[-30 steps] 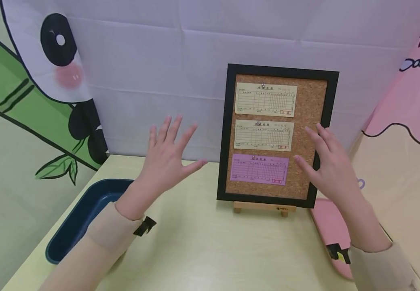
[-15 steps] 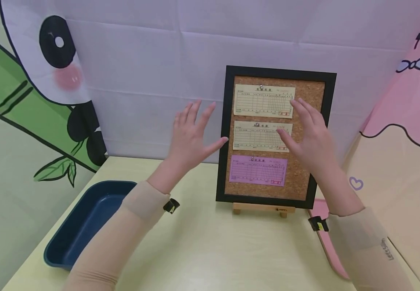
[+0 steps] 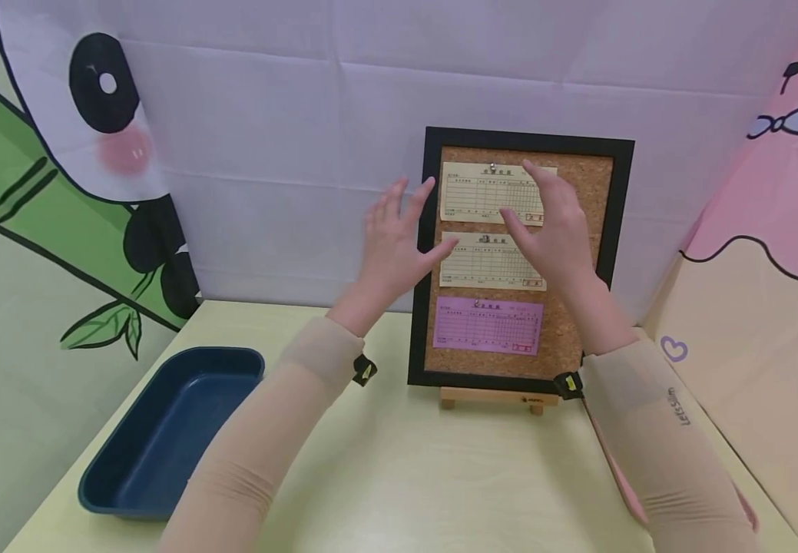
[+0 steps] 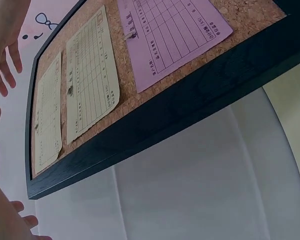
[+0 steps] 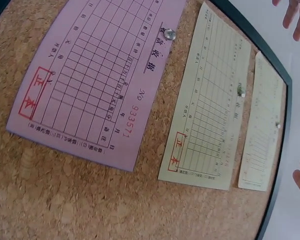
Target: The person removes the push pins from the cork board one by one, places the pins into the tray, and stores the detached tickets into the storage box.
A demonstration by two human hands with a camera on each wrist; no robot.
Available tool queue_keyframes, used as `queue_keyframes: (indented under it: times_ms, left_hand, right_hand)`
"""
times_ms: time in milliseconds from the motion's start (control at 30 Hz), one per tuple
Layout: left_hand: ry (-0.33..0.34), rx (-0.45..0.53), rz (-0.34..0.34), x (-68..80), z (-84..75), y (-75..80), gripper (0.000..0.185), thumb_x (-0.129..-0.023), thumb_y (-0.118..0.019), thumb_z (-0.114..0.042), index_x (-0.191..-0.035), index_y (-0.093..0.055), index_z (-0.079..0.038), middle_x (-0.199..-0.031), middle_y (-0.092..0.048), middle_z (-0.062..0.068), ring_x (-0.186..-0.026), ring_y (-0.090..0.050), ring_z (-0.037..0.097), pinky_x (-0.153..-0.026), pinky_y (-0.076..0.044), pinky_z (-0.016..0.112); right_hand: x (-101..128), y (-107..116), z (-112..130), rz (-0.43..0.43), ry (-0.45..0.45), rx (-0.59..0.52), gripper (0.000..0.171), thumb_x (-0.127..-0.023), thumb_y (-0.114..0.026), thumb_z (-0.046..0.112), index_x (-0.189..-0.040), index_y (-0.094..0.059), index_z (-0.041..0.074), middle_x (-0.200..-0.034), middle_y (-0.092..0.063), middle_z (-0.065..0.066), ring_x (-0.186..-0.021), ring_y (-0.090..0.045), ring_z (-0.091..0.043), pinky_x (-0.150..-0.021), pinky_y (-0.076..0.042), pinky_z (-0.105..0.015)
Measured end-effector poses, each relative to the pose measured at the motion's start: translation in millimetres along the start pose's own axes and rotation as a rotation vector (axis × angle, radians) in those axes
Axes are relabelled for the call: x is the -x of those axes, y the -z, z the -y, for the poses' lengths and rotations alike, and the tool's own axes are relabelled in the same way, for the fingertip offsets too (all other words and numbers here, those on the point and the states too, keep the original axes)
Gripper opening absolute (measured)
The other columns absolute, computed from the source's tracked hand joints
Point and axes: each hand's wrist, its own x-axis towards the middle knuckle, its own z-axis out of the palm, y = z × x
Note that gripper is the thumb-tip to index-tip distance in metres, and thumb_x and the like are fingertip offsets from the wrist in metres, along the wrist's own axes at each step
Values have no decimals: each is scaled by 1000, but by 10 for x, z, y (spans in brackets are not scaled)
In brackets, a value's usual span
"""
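Observation:
A black-framed cork board point(image 3: 594, 180) stands upright at the back of the table. Pinned to it, one above another, are a cream receipt slip point(image 3: 471, 201) at the top, a second cream slip point(image 3: 471, 265) below and a purple slip point(image 3: 487, 326) at the bottom. Clear push pins point(image 5: 169, 34) show near the slips' printed titles. My left hand point(image 3: 393, 250), fingers spread, is raised beside the board's left edge. In front of the upper cream slips hovers my right hand point(image 3: 556, 230), thumb and fingers apart, overlapping their right ends. Neither hand holds anything.
A deep blue tray point(image 3: 170, 430) sits at the table's left. The board rests on a small wooden easel point(image 3: 495, 396). A flat pink item point(image 3: 623, 484) lies at right, mostly hidden under my right sleeve. Printed cloth backs the table.
Both hands have moved up and inward to the board: the left to the right, the right to the left across the cream slips. The slips stay in place.

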Motion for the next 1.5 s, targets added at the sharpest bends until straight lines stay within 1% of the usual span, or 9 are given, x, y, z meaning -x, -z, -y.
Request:
queue_keyframes:
  times_ms: [100,333,500,633,767,900,1167,1333,1500]
  left_hand:
    - [39,31,6,-63,-29,-91,83,-84,-57,-61,-150,-17,-32,-155,-17,12,-141,-18,31,-110,-18,56]
    - [130,150,4,-202,-67,-261,85,-83,-59,-60,-150,-15,-33,-155,-15,9,-139,-23,31,-109,-21,56]
    - [193,231,11,-312,-98,-337,86,-82,-58,-63,-150,-10,-39,-155,-16,9,-139,-24,31,-109,-22,55]
    - [232,286,20,-385,-104,-394,87,-81,-59,-63,-150,-10,-40,-154,-17,9,-139,-25,30,-107,-26,54]
    - [262,310,32,-453,-89,-439,87,-81,-62,-60,-149,-11,-41,-154,-16,9,-138,-25,28,-107,-28,52]
    - [276,311,54,-529,-80,-451,87,-82,-63,-58,-149,-10,-42,-155,-15,9,-139,-24,27,-107,-27,50]
    - [275,292,63,-611,-71,-446,84,-83,-66,-50,-149,-15,-38,-151,-20,11,-136,-28,27,-104,-31,49]
    - [277,315,84,-661,-37,-432,82,-83,-68,-47,-147,-19,-38,-149,-24,10,-134,-31,26,-102,-32,49]
    - [280,343,114,-711,2,-416,78,-83,-70,-43,-145,-23,-36,-148,-26,8,-133,-34,24,-101,-33,49]
  right_hand:
    - [-78,-83,-45,-20,-15,-17,60,-89,-65,28,-142,-40,14,-138,-49,-10,-128,-45,-26,-104,-38,-43]
    - [-220,-266,-144,-97,-48,-100,56,-88,-67,25,-138,-45,12,-123,-58,-14,-113,-54,-27,-95,-45,-42]
    - [-296,-385,-223,-130,-115,-124,52,-88,-66,26,-134,-48,10,-115,-61,-14,-104,-58,-26,-90,-48,-39]
    - [-343,-452,-262,-138,-164,-148,49,-88,-68,22,-131,-50,9,-107,-63,-15,-95,-60,-26,-84,-50,-39]
    - [-398,-506,-289,-117,-198,-136,48,-88,-68,22,-131,-51,10,-99,-62,-14,-87,-59,-23,-78,-49,-34]
    - [-450,-553,-307,-92,-227,-106,46,-88,-67,23,-130,-52,13,-94,-62,-12,-80,-56,-20,-75,-46,-30]
    - [-508,-603,-287,-63,-250,-113,39,-88,-67,22,-124,-58,11,-88,-61,-12,-75,-57,-21,-72,-46,-28]
    - [-526,-612,-263,-71,-280,-100,34,-88,-68,23,-119,-62,11,-87,-60,-11,-77,-57,-20,-74,-47,-30]
    - [-549,-628,-246,-95,-330,-66,29,-87,-69,26,-112,-66,11,-86,-58,-7,-79,-56,-18,-72,-42,-27]
